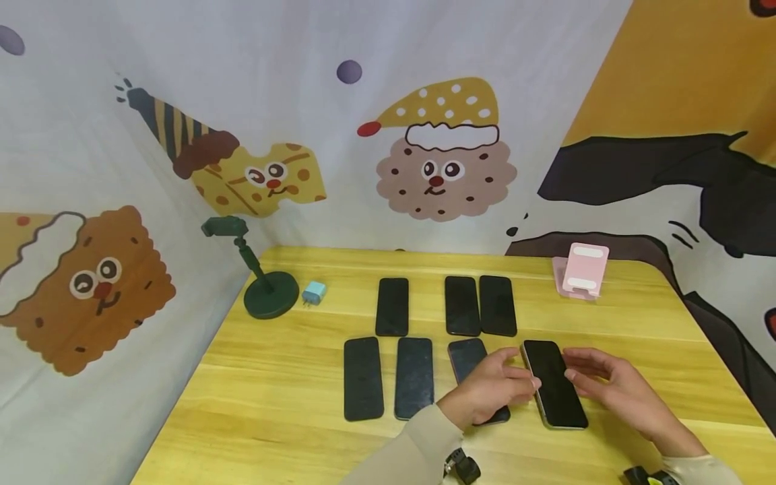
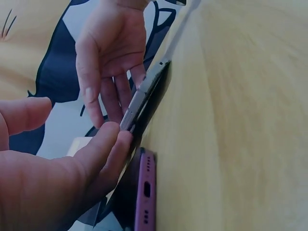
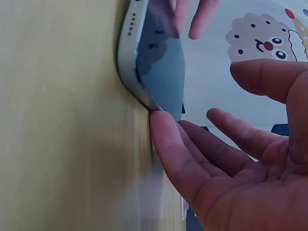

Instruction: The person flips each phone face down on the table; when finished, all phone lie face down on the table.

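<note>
A black-screened smartphone point(image 1: 554, 385) with a silver frame lies face up between my two hands at the right of the table. My left hand point(image 1: 494, 389) has its fingertips at the phone's left edge, with the thumb held apart in the left wrist view. At the opposite edge, my right hand point(image 1: 618, 387) touches the frame with relaxed fingers, thumb raised in the right wrist view. Under my left hand, partly hidden, lies a smartphone with a pinkish-purple frame point(image 2: 147, 192). Two more dark phones, a left one point(image 1: 364, 378) and a right one point(image 1: 415, 377), lie beside it.
Behind is a row of three dark phones: left point(image 1: 393, 306), middle point(image 1: 462, 306) and right point(image 1: 498, 305). A green phone stand point(image 1: 271, 294) and a light-blue charger plug point(image 1: 314, 292) stand back left; a pink phone stand point(image 1: 585, 268) is back right. A cartoon-printed cloth point(image 1: 291, 81) hangs behind the table.
</note>
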The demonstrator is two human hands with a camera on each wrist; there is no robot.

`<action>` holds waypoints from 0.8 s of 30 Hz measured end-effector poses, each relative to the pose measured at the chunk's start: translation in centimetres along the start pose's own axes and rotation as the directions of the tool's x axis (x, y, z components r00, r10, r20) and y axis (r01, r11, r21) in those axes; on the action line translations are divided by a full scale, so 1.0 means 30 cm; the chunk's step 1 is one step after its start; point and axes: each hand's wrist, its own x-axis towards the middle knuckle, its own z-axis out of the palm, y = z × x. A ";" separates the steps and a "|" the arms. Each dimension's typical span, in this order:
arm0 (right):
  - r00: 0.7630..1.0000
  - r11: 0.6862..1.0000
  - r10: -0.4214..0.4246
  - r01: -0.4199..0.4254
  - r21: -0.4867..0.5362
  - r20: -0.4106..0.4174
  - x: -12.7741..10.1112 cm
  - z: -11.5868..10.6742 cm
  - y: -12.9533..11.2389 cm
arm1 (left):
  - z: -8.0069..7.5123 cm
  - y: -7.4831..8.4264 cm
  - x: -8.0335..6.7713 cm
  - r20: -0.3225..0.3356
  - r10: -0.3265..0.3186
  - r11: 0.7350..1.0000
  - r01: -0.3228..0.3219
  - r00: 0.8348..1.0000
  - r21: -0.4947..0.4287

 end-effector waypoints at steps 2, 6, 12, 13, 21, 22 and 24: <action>1.000 1.000 -0.008 0.008 -0.014 -0.010 0.001 0.004 -0.003 | 0.003 -0.002 0.000 0.001 0.002 1.000 -0.002 1.000 -0.023; 0.998 0.997 -0.038 0.035 -0.069 -0.039 0.000 0.018 -0.007 | 0.011 -0.004 0.002 -0.009 0.022 0.997 -0.023 1.000 -0.068; 0.991 0.979 -0.120 0.107 -0.175 -0.064 -0.009 0.050 -0.016 | 0.015 -0.009 0.009 0.008 0.058 0.991 -0.056 0.998 -0.118; 0.989 0.977 -0.132 0.119 -0.175 -0.064 -0.011 0.056 -0.019 | 0.015 -0.012 0.011 0.012 0.061 0.990 -0.059 0.998 -0.129; 0.989 0.969 -0.138 0.123 -0.214 -0.054 -0.024 0.069 -0.066 | 0.017 -0.027 0.013 0.085 0.120 0.983 -0.106 0.989 -0.148; 0.989 0.966 -0.137 0.122 -0.227 -0.053 -0.022 0.067 -0.072 | 0.016 -0.027 0.014 0.098 0.118 0.983 -0.102 0.988 -0.151; 0.989 0.961 -0.142 0.126 -0.244 -0.051 -0.020 0.067 -0.080 | 0.015 -0.028 0.015 0.123 0.110 0.984 -0.091 0.986 -0.154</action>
